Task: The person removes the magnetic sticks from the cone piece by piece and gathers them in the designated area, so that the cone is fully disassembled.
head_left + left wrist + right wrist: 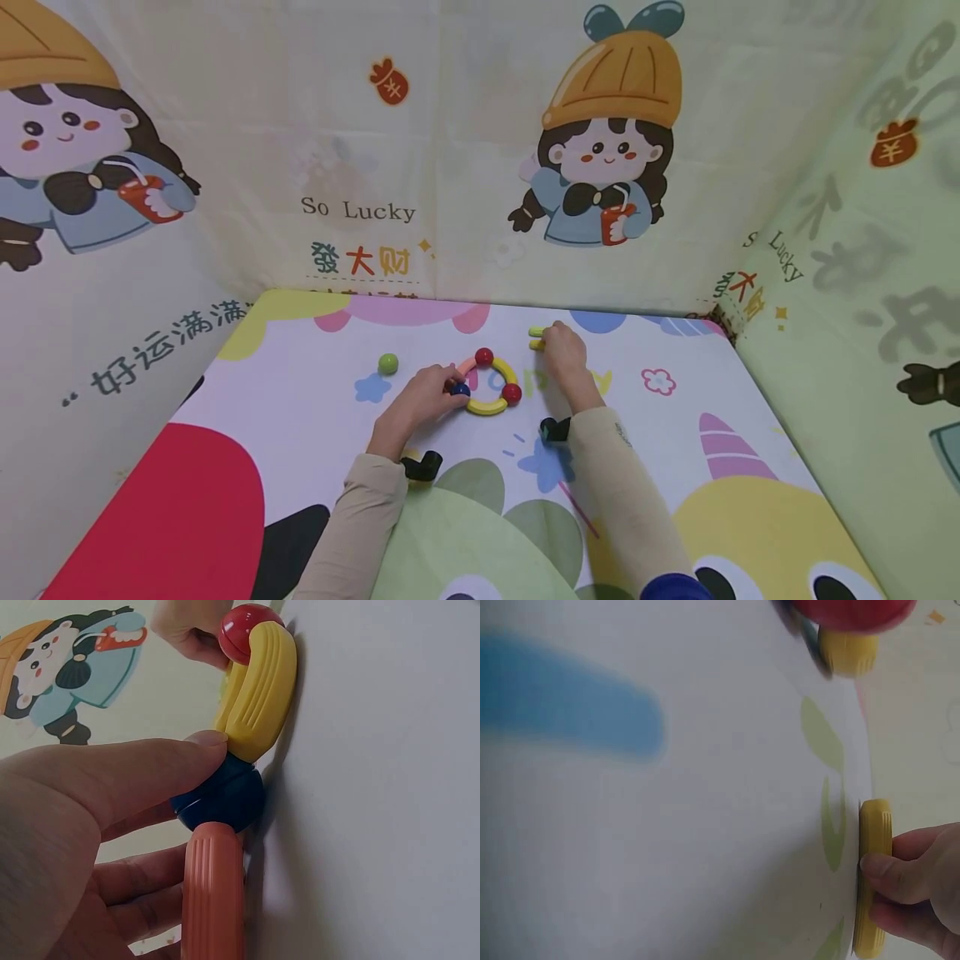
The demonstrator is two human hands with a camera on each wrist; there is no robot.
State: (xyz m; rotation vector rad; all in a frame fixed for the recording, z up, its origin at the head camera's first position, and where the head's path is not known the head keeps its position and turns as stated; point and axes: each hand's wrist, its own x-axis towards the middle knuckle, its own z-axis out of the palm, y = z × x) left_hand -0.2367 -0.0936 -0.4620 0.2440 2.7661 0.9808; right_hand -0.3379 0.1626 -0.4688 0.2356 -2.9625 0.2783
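Note:
On the patterned tabletop lies a ring of curved rods and balls. My left hand (427, 395) pinches its blue ball (225, 799), with the thumb on top. A pink rod (214, 892) joins the ball on one side, a yellow rod (487, 407) on the other. Two red balls (484, 357) and another yellow rod (506, 369) make up the rest of the ring. To the right and farther back, my right hand (566, 354) holds a loose yellow rod (875, 832) between thumb and fingers, close at the tabletop. A light green piece (536, 332) shows beside those fingers.
A green ball (387, 363) sits left of the ring. The tabletop (315, 400) carries printed stars, letters and animals. A printed cloth wall (465, 167) rises behind it and along the sides. A dark blue round object (675, 587) shows at the bottom edge.

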